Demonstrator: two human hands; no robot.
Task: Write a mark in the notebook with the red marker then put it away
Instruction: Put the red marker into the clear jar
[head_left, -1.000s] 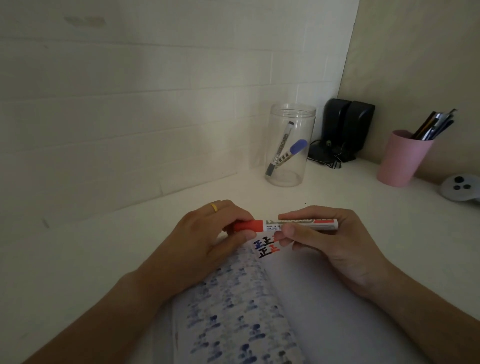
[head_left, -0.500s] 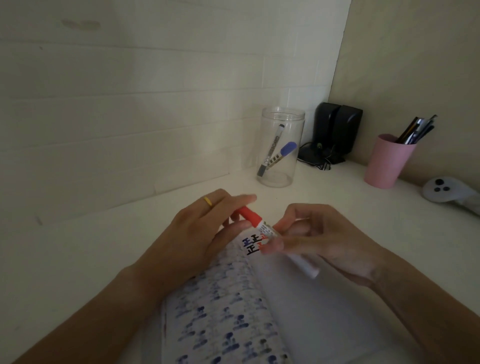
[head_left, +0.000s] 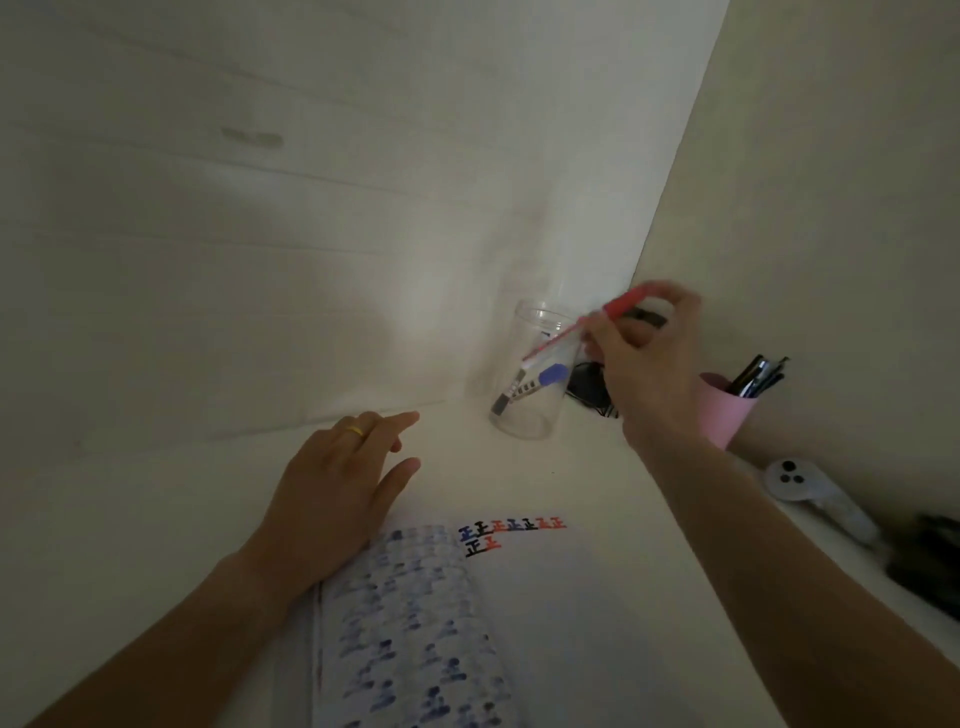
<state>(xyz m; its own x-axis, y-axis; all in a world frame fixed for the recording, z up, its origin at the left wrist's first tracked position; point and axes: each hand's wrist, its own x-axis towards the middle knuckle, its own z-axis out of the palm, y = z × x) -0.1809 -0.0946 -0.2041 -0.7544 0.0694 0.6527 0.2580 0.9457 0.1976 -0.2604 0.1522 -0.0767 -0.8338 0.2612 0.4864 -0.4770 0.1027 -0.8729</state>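
My right hand holds the red marker by its red-capped end, tilted, with its lower end inside the mouth of the clear plastic jar at the back of the desk. Two other markers, one with a blue cap, lean inside the jar. The open notebook lies in front of me, with rows of blue, black and red marks at the top of its right page. My left hand rests flat on the desk at the notebook's upper left corner, fingers apart, holding nothing.
A pink cup with pens stands right of the jar, partly behind my right wrist. A white controller lies at the right edge. Dark cables sit behind the jar. Walls meet in the corner behind.
My right hand has carried the capped red marker from over the notebook up to the jar. My left hand has let go of the marker and now rests on the desk.
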